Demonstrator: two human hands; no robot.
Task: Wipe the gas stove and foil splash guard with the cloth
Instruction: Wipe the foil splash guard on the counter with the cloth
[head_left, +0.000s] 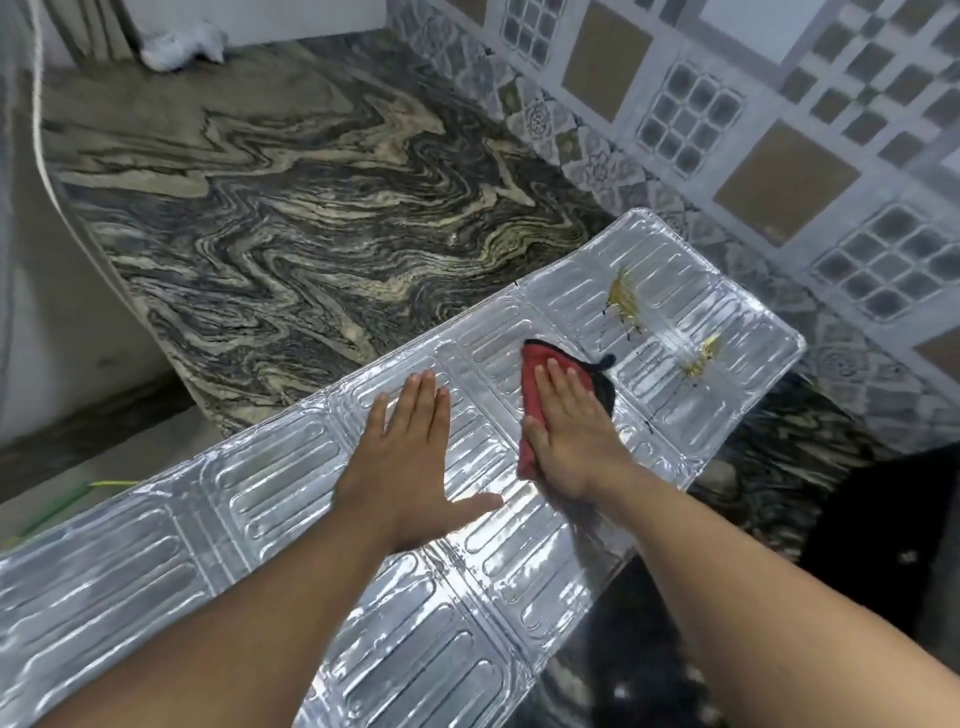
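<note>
Both forearms come in from the bottom edge, bare, reaching out over the foil splash guard, which is lying flat on the desk instead of standing up. It's a long silver sheet of embossed panels running diagonally from lower left to upper right.

Left hand is flat on the foil around the middle, palm down, fingers straight and close together, thumb stuck out to the right, not gripping anything. Right hand is just beside it, also flat with straight fingers, pressing down on the cloth. So the cloth is under that palm, resting on the foil; it's red with a black edge and a little black loop poking out on the far side.

Farther along the foil, past the cloth, there are two yellowish-brown stains: a bigger one with dark drips, and a smaller one nearer the far end.

Desk is that swirly grey and cream stone. Patterned tile wall runs along the right. Something white and crumpled sits in the far corner; can't tell what it is. Dark shape at lower right is too murky to make out.
</note>
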